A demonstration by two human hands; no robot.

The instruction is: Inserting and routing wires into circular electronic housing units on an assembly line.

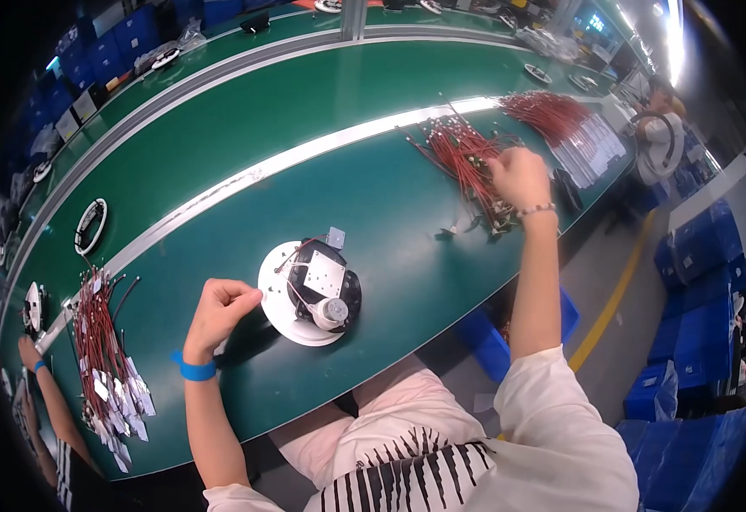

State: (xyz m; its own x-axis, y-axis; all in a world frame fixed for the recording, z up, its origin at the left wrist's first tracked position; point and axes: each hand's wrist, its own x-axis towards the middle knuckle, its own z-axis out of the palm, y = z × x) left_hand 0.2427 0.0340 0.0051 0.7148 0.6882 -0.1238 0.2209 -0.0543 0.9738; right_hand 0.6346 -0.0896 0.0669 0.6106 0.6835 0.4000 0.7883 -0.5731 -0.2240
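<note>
A round white disc-shaped unit lies on the green bench, carrying a black frame, a white plate, a small silver motor and thin wires. My left hand, with a blue band at the wrist, is closed at the disc's left edge. Its thumb and finger tips are together by the rim; whether they pinch anything is hidden. Out to the far right, my right hand has its fingers curled into a bundle of red wires with small connectors. Its fingertips are partly covered by the hand itself.
More red wires with white labels lie at far right and at left. Beyond a pale rail runs a green conveyor bearing a white ring. Another person's arm is at left. A blue bin stands below the bench edge.
</note>
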